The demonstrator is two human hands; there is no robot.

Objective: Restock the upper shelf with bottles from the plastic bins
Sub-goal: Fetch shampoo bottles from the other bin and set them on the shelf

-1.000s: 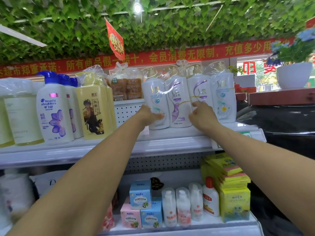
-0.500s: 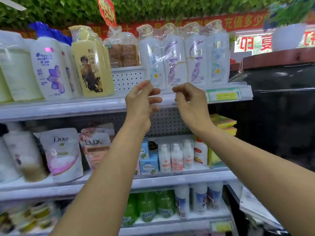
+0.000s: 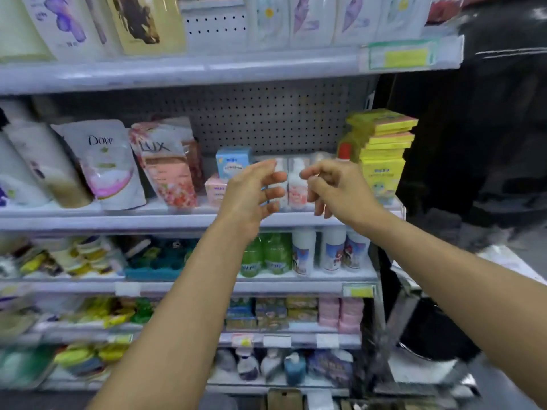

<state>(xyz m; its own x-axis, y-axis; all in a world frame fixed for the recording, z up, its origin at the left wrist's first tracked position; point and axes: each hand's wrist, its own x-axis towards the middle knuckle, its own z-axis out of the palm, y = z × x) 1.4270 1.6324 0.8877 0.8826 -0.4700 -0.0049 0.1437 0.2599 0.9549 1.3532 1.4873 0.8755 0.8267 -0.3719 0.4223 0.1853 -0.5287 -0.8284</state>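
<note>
**Bottles are up on the top shelf, hands coming back down empty**

Bottles sit in a row at the right end of the upper shelf, only their lower halves in view now. A second ago my hands were up there nudging them; now my left hand and right hand have dropped to the shelf below, fingers loosely curled, holding nothing. Looks to me like that batch is placed and I'm heading for more. Can't see the plastic bins anywhere, and everything is motion-blurred, so the lower labels are mush.
</note>
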